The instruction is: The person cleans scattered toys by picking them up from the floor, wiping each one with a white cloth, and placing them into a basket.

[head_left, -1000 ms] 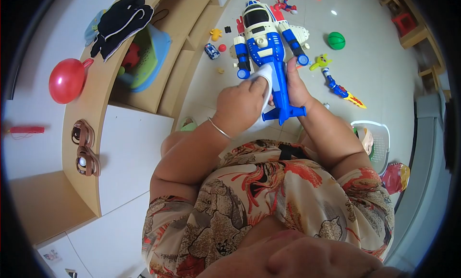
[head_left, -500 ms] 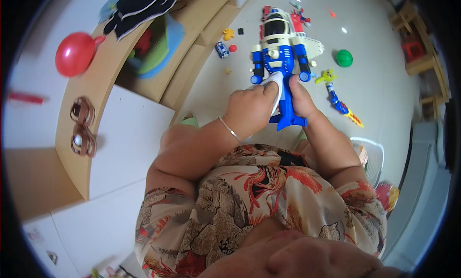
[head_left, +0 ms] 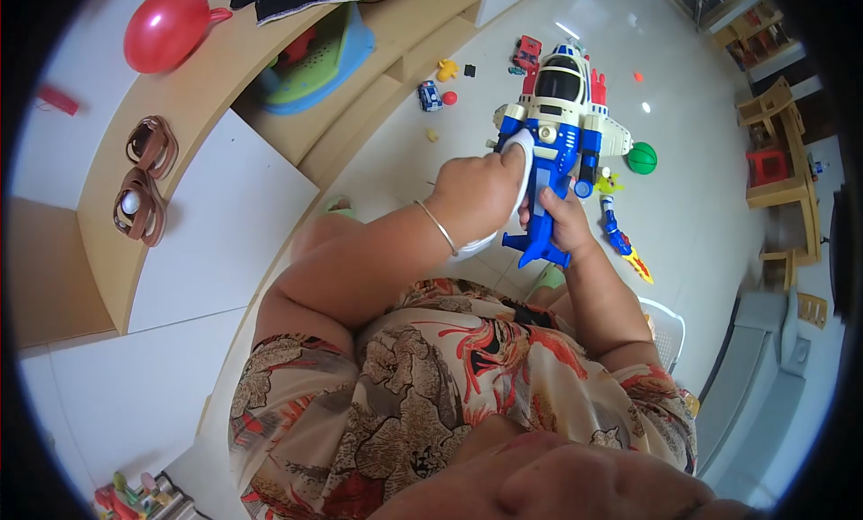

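A blue and white toy plane with a dark canopy is held up in front of me, nose away and blue tail toward my body. My right hand is closed around the tail boom, thumb on top. In my left hand, a white cloth is bunched and pressed against the left side of the plane's body. Part of the cloth hangs below the wrist, beside a bracelet. The fingertips of the left hand are hidden behind the cloth and the toy.
On the floor lie a toy car, a small red ball, a green ball and a toy sword. A curved shelf unit at left bears a red balloon and brown sandals. Wooden furniture stands at right.
My view has shifted, so the shelf items sit higher and the floor toys have moved in frame. The plane has turned slightly, its nose tilting to the right. Both hands keep their holds.
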Tool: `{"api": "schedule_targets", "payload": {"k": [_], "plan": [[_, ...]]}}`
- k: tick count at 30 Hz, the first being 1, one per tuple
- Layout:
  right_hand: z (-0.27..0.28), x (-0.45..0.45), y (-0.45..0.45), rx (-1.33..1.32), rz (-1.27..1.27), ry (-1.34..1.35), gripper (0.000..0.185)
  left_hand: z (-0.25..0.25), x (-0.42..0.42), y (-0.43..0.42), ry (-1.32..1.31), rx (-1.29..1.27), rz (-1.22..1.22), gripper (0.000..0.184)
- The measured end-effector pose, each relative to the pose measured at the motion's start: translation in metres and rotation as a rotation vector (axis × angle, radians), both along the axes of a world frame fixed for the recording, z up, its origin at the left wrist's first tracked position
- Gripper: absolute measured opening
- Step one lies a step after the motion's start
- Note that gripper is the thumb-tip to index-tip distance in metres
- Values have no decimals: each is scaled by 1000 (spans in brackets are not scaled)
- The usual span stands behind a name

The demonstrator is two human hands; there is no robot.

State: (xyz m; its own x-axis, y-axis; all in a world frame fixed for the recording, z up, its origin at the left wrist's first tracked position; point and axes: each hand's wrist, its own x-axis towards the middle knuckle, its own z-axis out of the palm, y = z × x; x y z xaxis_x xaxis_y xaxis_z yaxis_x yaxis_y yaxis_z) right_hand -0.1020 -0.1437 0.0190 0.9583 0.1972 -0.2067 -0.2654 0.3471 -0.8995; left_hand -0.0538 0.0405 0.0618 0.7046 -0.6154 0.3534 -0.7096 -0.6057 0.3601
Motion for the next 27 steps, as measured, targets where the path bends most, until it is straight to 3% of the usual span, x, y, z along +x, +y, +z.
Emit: {"api": "schedule_targets", "payload": {"k": [4,5,9,19,24,27], "plan": [[12,-1,5,-3,-1,-110,58,3,10,14,55,-127,67,28],[17,-2,6,66,-15,-91,46,5,9,17,-8,-171,12,30],[12,-6,-4,22,7,-65,47,11,-1,15,-138,-240,-115,41],[10,-7,1,-96,-30,-133,38,11,1,14,-160,-259,-73,31],[15,-9,6,-127,-80,-182,38,9,-2,16,-336,-191,-155,26],[17,-11,6,-105,-100,-135,39,10,-5,14,-290,-229,-177,32]]}}
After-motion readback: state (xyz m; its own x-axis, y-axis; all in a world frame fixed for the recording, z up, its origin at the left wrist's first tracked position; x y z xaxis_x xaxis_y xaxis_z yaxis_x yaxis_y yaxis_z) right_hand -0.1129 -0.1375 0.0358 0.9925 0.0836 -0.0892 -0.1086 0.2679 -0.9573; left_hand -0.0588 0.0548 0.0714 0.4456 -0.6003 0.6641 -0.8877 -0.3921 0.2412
